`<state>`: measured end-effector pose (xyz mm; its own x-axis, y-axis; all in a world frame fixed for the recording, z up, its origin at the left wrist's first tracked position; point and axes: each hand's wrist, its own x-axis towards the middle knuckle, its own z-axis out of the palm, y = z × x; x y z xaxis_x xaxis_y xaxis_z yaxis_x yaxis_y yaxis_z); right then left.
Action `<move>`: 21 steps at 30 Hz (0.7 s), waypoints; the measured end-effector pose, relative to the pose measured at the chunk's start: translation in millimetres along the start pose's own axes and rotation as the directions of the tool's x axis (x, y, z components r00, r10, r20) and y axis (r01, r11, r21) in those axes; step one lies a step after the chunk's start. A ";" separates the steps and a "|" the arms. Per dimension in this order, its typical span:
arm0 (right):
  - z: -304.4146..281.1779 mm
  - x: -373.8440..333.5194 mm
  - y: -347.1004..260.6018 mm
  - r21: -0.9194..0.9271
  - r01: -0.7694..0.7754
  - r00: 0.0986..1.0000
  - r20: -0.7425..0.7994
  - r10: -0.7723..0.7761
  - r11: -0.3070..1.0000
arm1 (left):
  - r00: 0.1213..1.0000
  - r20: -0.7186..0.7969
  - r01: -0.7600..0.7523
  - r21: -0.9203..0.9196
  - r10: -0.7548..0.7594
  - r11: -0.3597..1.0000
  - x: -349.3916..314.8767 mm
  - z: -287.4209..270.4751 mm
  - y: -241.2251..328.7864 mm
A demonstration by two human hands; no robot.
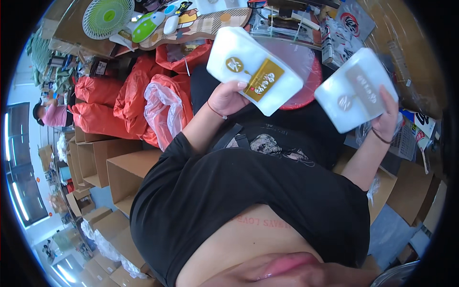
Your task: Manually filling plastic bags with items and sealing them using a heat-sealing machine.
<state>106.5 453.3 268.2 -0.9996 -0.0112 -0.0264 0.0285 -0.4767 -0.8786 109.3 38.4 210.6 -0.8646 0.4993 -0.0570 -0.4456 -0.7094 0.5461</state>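
Workroom, red sack (178, 82) holding clear plastic (161, 107), left fingers (235, 86) gripping gold-labelled packet (256, 69), right fingers (388, 99) gripping grey-labelled packet (355, 93)

packing workshop: cardboard boxes (136, 163), red sacks (98, 118)

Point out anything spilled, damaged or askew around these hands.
No spill or damage stands out. The white package in the left hand and the other white package in the right hand look intact on the side shown. Slightly untidy: clear plastic liner bunches loosely from a red sack at left.
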 end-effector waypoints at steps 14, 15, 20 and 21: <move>134.4 -3.0 40.9 -0.294 0.956 0.288 0.945 -0.154 -0.017 | 0.976 0.220 0.039 -0.119 -0.012 0.992 -6.2 36.2 -14.6; 135.9 -8.0 44.3 -0.283 0.959 0.277 0.949 -0.150 -0.018 | 0.974 0.224 -0.022 -0.093 0.042 0.995 -7.7 36.9 -14.2; 121.2 -21.5 60.0 -0.510 0.803 0.583 0.778 -0.233 0.308 | 0.998 -0.046 0.055 0.057 -0.052 0.997 -14.8 26.6 -11.0; 109.0 -22.6 65.0 -0.536 0.654 0.740 0.600 -0.304 0.534 | 0.999 -0.038 0.016 0.011 -0.015 1.000 -14.6 23.6 -11.6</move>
<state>130.7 326.7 263.7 -0.7500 -0.3909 0.5335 -0.6370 0.2096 -0.7418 132.6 51.1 224.9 -0.8659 0.4907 -0.0972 -0.4566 -0.6958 0.5545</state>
